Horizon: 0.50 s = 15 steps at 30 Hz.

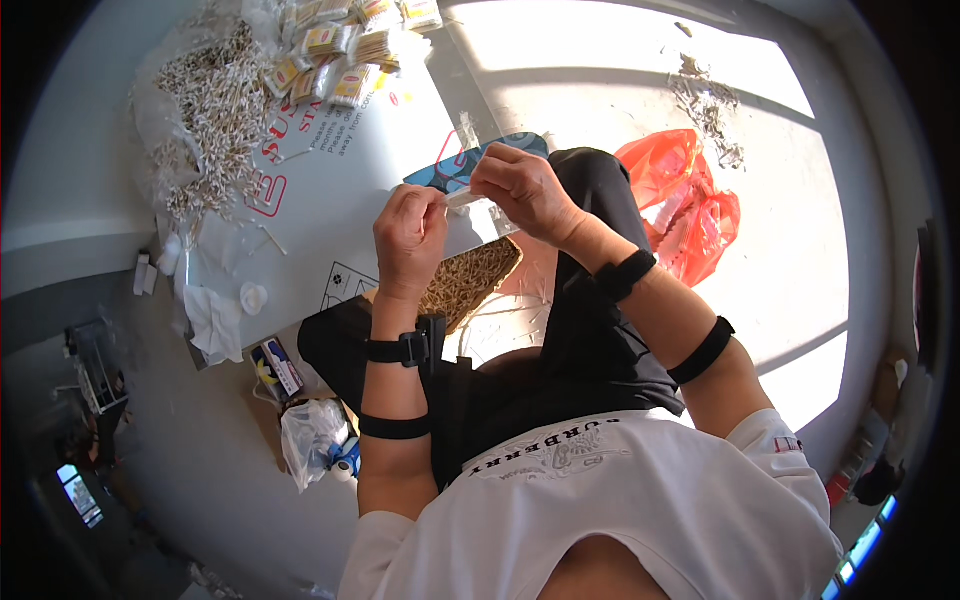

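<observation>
- Pale packet (462, 198): small, whitish and partly see-through, up between the two hands, above the near edge of the desk (400, 130); contents too small to tell.
- Left hand (408, 222): fingers bunched, thumb and fingertips narrow, pinching the packet's left end.
- Right hand (522, 186): knuckles bent, fingertips narrow, pinching the packet's right end; hands near each other, not touching.
- Black straps on both wrists and forearms; person sits in a white shirt (640, 490) and black trousers (610, 330), legs bent.
- Desk has a pale grey top with red and dark printing.
- Desk, far left: big loose heap of cotton swabs (215, 115) in and around a clear plastic bag; a few stray swabs lie beside it.
- Desk, far end: pile of filled swab packs (345, 50), clear with yellow-and-white labels, right of the heap.
- Desk, near left corner: crumpled white sheet (212, 318), small white round piece (254, 298) just beside it.
- Teal patterned item (428, 178) behind the hands, partly hidden.
- Brown straw-textured container (472, 282) below the hands, between the legs; exact kind unclear.
- Floor right: open red plastic bag (705, 215), near the right knee; pale litter (708, 110) farther off.
- Floor left: small printed box (277, 368), clear bag (312, 437) near it.
</observation>
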Each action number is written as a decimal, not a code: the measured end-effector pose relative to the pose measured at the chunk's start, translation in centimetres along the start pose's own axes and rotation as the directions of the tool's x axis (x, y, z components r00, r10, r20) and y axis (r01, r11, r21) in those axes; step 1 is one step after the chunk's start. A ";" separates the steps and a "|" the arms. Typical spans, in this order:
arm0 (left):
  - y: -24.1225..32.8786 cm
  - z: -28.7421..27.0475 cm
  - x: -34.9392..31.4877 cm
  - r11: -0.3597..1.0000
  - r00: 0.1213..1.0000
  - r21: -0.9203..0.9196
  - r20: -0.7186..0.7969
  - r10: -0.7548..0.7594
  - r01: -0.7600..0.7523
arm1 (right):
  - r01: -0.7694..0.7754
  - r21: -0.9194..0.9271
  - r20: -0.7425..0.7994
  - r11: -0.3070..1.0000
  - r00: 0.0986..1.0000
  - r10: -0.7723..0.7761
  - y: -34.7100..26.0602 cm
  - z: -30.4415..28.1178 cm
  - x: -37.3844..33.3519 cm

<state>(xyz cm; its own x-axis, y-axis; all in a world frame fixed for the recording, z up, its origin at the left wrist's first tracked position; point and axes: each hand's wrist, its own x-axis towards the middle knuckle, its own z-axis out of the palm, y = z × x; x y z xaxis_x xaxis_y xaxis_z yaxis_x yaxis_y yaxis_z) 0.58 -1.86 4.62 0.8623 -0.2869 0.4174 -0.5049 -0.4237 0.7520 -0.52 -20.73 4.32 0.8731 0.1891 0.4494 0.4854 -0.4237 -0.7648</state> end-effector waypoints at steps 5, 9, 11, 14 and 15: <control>-0.3 0.0 0.0 0.986 0.989 0.080 -0.015 0.147 -0.145 | -0.006 0.001 0.007 1.000 1.000 0.006 -0.1 0.1 0.1; -0.4 -0.1 0.1 0.977 0.988 0.148 0.025 0.151 -0.153 | 0.009 0.021 0.029 1.000 1.000 -0.010 -0.2 0.0 0.3; -0.2 -0.1 0.4 0.987 0.996 0.144 0.065 0.068 -0.077 | 0.018 0.031 0.036 0.999 0.999 -0.019 -0.2 0.0 0.3; 0.9 0.1 0.8 0.997 0.998 0.053 0.037 0.057 -0.059 | -0.011 0.031 0.026 0.999 1.000 0.010 0.0 -0.1 0.2; 0.7 0.2 0.7 0.997 0.998 0.055 0.036 0.057 -0.059 | -0.006 0.023 0.031 1.000 1.000 0.005 0.0 -0.2 0.2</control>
<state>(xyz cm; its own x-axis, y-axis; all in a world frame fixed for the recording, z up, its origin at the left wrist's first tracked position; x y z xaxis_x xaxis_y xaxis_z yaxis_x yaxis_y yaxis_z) 0.86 -2.51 5.39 0.8303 -0.3415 0.4405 -0.5560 -0.4525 0.6972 -0.36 -20.84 4.47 0.8766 0.2142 0.4310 0.4812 -0.4041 -0.7779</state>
